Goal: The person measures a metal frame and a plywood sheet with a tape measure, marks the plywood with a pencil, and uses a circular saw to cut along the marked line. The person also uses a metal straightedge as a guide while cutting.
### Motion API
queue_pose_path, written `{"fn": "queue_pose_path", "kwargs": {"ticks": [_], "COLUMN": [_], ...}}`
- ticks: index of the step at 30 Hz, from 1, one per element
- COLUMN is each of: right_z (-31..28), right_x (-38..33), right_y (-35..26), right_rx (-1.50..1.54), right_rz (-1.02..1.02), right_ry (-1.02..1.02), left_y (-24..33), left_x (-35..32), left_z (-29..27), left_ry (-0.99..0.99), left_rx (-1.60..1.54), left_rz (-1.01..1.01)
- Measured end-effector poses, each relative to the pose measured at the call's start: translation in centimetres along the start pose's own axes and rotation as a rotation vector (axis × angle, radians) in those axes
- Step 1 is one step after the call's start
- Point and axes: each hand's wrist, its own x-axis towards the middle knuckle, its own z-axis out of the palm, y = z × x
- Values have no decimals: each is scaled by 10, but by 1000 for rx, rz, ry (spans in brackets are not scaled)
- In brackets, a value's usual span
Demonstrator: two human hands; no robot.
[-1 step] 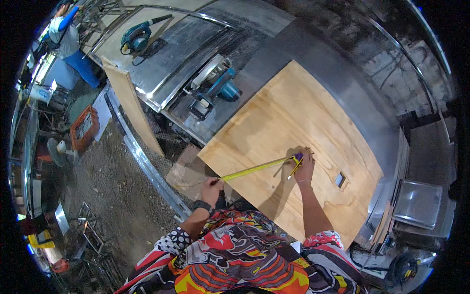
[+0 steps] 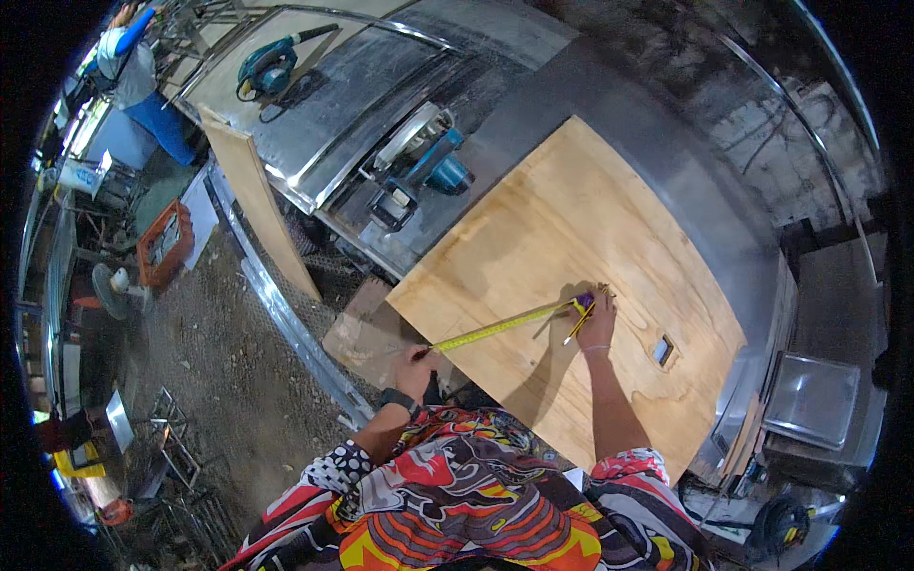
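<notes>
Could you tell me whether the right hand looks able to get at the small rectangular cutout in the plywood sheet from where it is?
Probably yes: the right hand rests on the plywood sheet close to the cutout, with bare wood between them.

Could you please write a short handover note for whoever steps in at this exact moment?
Left hand pins the end of the yellow tape measure at the near-left edge of the plywood sheet. Right hand holds the tape case and a pencil on the sheet. Tape lies stretched across the board. Whether a mark is drawn cannot be told. A circular saw rests on the metal table beyond.
</notes>
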Motion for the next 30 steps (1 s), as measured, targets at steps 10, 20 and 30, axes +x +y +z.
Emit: {"fn": "queue_pose_path", "kwargs": {"ticks": [10, 20, 30], "right_z": [3, 29, 30], "right_x": [179, 289, 316], "right_y": [-51, -33, -25], "right_rx": [-358, -503, -489], "right_rz": [-222, -206, -222], "right_ry": [-538, -570, -616], "left_y": [-37, 3, 77], "left_x": [48, 8, 9], "left_z": [19, 33, 136], "left_ry": [80, 324, 19], "left_rx": [-155, 118, 1133], "left_rz": [-107, 3, 727]}}
